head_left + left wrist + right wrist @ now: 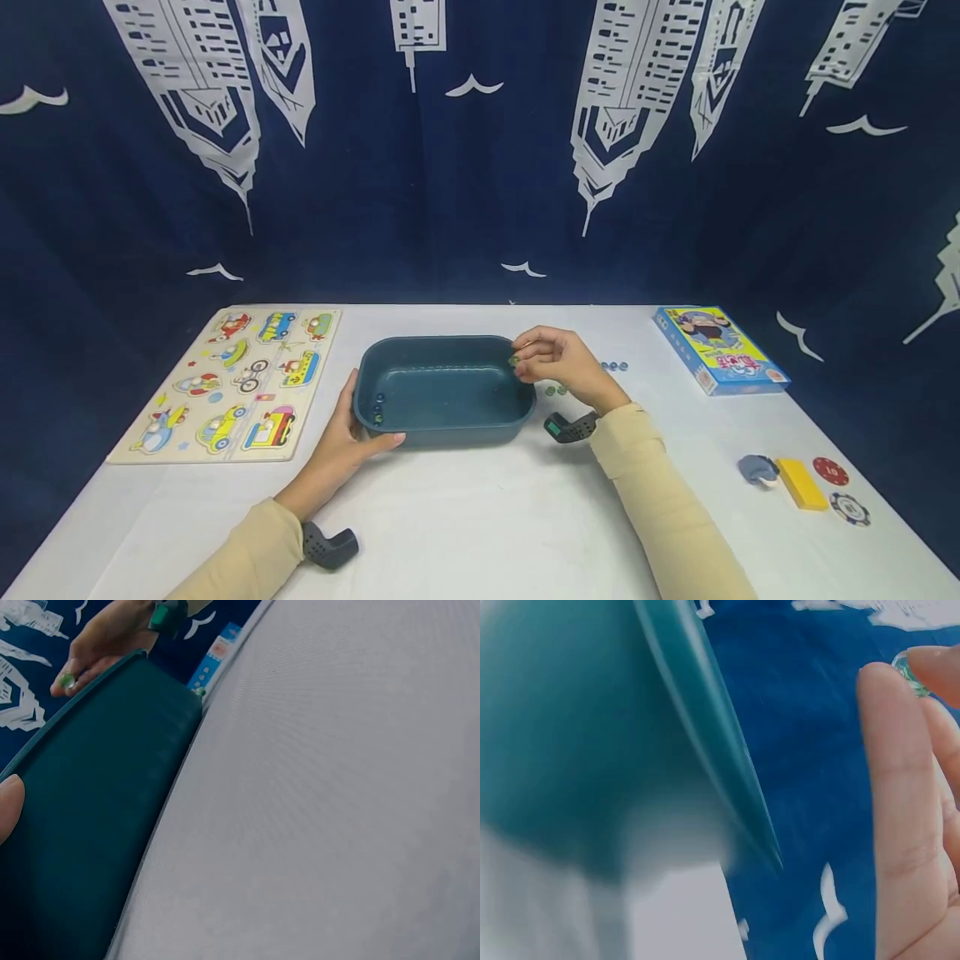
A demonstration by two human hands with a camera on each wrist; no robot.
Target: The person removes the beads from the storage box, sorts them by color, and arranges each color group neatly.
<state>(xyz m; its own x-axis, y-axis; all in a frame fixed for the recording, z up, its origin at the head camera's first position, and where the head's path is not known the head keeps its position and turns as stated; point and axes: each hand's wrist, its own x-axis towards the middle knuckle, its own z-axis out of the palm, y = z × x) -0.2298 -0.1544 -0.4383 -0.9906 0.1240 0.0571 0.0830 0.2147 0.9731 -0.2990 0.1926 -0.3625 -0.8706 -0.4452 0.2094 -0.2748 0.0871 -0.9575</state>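
A dark teal rectangular basin point(459, 437) stands on the white table. My left hand point(339, 448) holds its near left corner, the thumb point(9, 806) over the rim and the fingers along the left side. Above the right end of the rim, my right hand point(561, 363) pinches a clear green marble point(909, 673) between thumb and fingertips. Several dark marbles point(379, 408) lie inside the basin near its left wall. Outside on the right, green marbles point(551, 390) sit below the right hand, and blue-tinted marbles point(613, 366) rest beyond its wrist, partly hidden.
A wooden vehicle puzzle board point(247, 383) lies to the left. At the back right is a blue-and-yellow game box point(723, 350). Near the right edge are a grey-blue object point(757, 468), a yellow block point(802, 484), a red chip point(831, 471) and a black-and-white chip point(850, 508).
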